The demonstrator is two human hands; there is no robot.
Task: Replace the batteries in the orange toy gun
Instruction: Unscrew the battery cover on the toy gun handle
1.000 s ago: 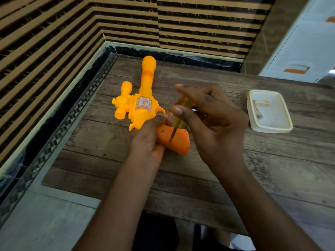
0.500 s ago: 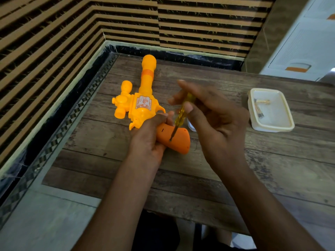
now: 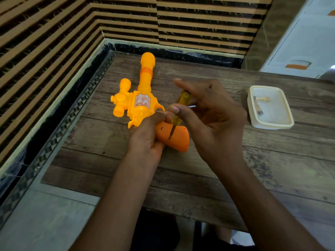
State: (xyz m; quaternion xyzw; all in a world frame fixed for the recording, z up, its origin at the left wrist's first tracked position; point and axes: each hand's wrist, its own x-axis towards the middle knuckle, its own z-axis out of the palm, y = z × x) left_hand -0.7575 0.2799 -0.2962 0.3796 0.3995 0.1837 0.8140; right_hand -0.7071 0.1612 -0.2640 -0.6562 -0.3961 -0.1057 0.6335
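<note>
Head view: the orange toy gun [image 3: 141, 104] lies flat on the wooden counter [image 3: 272, 160], with its barrel pointing away toward the slatted wall and its grip [image 3: 178, 140] toward the person.

The left hand [image 3: 147, 136] covers the junction of body and grip, fingers curled round it. The trigger area beneath is hidden.

The right hand [image 3: 213, 120] pinches the yellow handle of a screwdriver [image 3: 179, 109] between thumb and fingers. The index finger is extended straight above the handle top.

The shaft slants down to the grip, and its tip sits in a small recess on the grip's upper face. The screw itself cannot be made out. A short dark slot shows on the grip just left of the shaft.

The right fingers hide the far side of the screwdriver handle. They also hide most of a pale object on the counter, of which only a thin bright edge shows.

To the right, well apart from the gun, stands a shallow white container [image 3: 272, 126]. The small items [image 3: 259, 107] inside are too small to identify.

Both forearms are cut off by the lower frame edge.

Compared with half a second ago:
- The thumb has shifted to the left on the handle.
- More of the yellow handle is exposed.
- The tip, gun, left hand and container are in unchanged positions.
</note>
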